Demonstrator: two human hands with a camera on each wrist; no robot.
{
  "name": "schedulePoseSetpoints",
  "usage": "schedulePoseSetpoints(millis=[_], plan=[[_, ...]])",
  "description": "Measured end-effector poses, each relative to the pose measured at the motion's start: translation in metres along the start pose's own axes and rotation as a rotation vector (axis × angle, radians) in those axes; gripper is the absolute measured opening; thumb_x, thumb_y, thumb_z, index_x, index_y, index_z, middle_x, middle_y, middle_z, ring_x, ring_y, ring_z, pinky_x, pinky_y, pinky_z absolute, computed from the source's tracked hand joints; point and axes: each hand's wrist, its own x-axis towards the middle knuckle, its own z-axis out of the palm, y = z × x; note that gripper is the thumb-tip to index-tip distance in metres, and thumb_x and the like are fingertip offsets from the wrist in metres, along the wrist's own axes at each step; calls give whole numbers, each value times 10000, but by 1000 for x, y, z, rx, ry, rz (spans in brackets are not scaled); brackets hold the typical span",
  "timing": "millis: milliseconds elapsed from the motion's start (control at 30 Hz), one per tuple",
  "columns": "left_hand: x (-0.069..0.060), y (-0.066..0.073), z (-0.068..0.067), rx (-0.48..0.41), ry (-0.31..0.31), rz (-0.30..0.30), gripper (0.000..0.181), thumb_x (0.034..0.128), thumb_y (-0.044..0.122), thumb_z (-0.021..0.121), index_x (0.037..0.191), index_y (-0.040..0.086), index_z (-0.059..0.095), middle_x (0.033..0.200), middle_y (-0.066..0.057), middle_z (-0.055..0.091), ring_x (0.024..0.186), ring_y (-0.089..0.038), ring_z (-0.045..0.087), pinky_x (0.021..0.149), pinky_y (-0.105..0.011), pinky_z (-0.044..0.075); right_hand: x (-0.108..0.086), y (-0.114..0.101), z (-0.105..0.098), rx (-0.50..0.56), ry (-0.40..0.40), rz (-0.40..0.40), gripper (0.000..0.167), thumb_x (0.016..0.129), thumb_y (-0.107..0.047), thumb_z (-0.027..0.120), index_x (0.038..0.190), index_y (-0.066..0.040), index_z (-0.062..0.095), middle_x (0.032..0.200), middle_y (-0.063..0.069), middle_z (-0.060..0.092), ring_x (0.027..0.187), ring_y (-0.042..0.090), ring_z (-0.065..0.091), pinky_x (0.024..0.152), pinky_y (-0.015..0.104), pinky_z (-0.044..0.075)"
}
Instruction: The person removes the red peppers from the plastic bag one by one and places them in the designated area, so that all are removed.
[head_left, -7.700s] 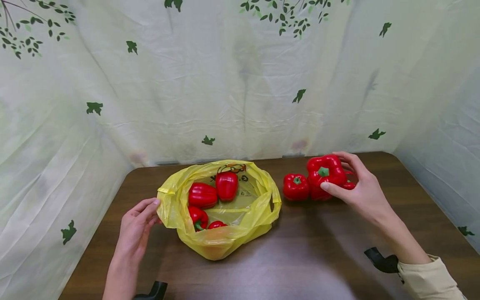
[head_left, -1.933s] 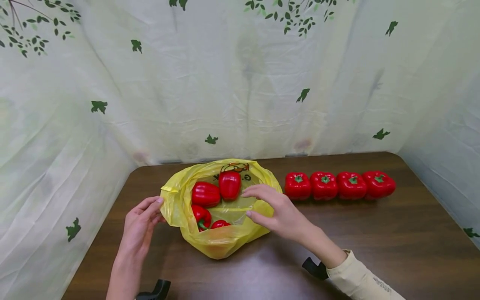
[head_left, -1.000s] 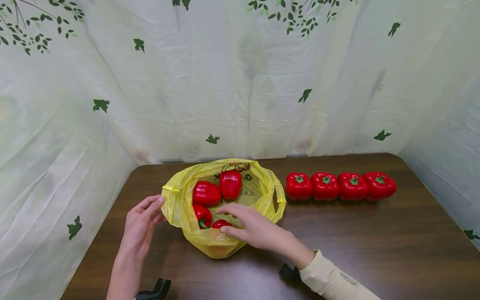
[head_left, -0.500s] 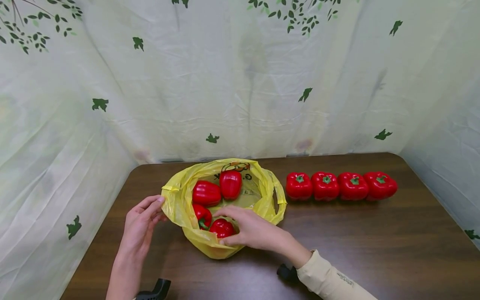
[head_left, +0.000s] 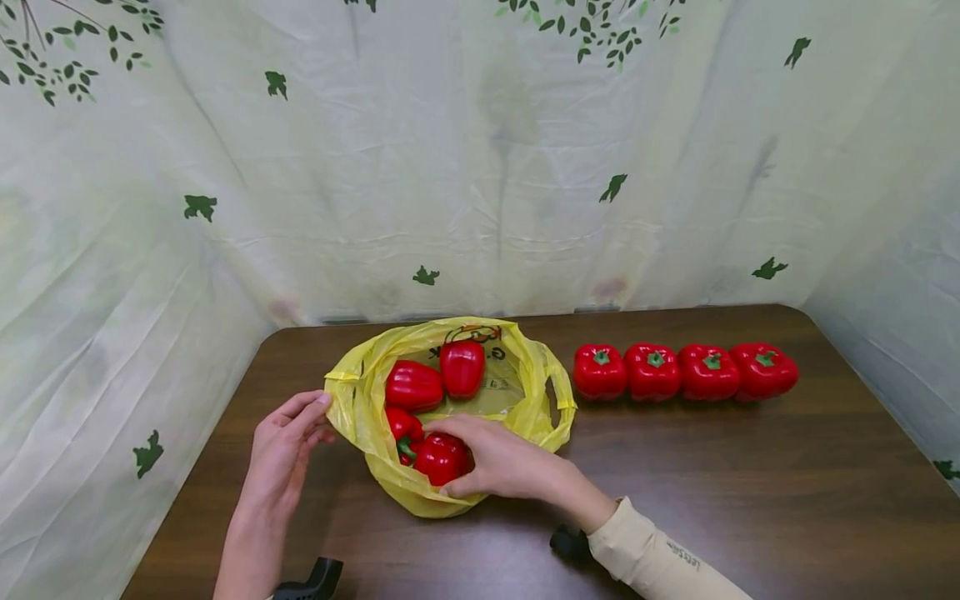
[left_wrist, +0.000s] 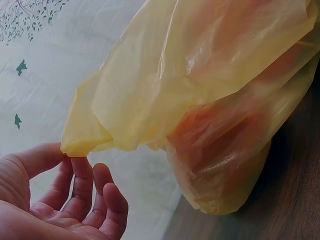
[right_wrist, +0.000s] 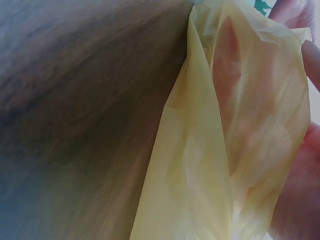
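A yellow plastic bag (head_left: 352, 408) stands on the table with its mouth wide. With thumb and fingertips, my left hand (head_left: 281, 454) pinches the bag's left rim; the left wrist view shows this pinch close up, the hand's other fingers (left_wrist: 116, 210) loosely curled below. Inside the bag, my right hand (head_left: 506, 458) grips a red bell pepper (head_left: 442, 458) near the front rim. Behind it in the bag lie further red bell peppers: one with its green stem showing (head_left: 403, 427), and two on their sides (head_left: 415, 386). Yellow film hides the held pepper in the right wrist view.
Several red bell peppers (head_left: 654, 372) stand in a tight row right of the bag, stems mostly up. The brown wooden table (head_left: 712, 475) extends rightward and forward. A pale leaf-printed curtain (head_left: 487, 192) hangs behind its back edge.
My right hand has left the pepper row, where it set one down, and come into the bag. It has grasped a pepper and raised it slightly. My left hand keeps its pinch.
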Motion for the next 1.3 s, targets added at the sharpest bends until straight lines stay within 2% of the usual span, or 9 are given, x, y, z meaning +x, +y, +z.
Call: schedulePoseSetpoints(millis=[133,300,433,600,767,967,1133,1300], plan=[[0,0,0,1,-2,-4,169,915,243,719,1008,103,730,918,10,700,768,-148,626,694,-257,529,0,2,0,0,7,3,676,788,-313,823,1401,-254,543,1211,-86,510,1069,63,519,906,244,456],[0,-1,1,-1,1,-8,167,913,242,722,1008,104,732,918,8,695,762,-151,620,700,-256,530,1,6,0,53,25,37,582,756,-325,851,1276,-255,598,1142,-90,490,1035,50,524,887,229,459],[0,-1,1,-5,1,-7,153,917,230,718,1001,103,732,909,8,689,753,-149,614,695,-257,530,2,7,-1,88,23,83,560,741,-375,858,1187,-244,545,1129,-93,538,1016,51,545,872,243,472],[0,0,1,3,-1,-9,168,916,241,720,1009,102,731,919,10,689,763,-147,613,699,-258,527,1,8,-3,125,17,164,598,731,-431,849,1176,-251,494,1032,-92,596,912,64,577,793,251,489],[0,0,1,11,0,-9,174,917,247,718,1009,100,730,920,11,686,761,-144,612,697,-257,524,0,10,-4,159,38,197,673,759,-522,807,1278,-223,499,1119,-91,595,984,86,570,830,289,493],[0,0,2,6,-2,-8,169,915,243,720,1005,101,733,909,8,687,748,-139,617,689,-259,526,-3,15,-6,185,71,158,775,804,-550,756,1429,-180,484,1259,-88,566,1089,88,541,884,289,491],[0,-1,3,-1,-9,-6,148,924,226,710,997,101,734,896,7,691,741,-137,619,685,-258,525,-5,18,-6,199,101,151,697,821,-528,751,1383,-177,538,1217,-78,584,1059,87,555,867,281,498],[0,-1,2,2,-10,-11,168,921,238,712,1013,99,730,915,7,692,758,-147,621,699,-258,527,-6,20,-6,210,169,233,669,820,-521,755,1345,-164,544,1210,-50,595,1056,111,564,884,321,500]])
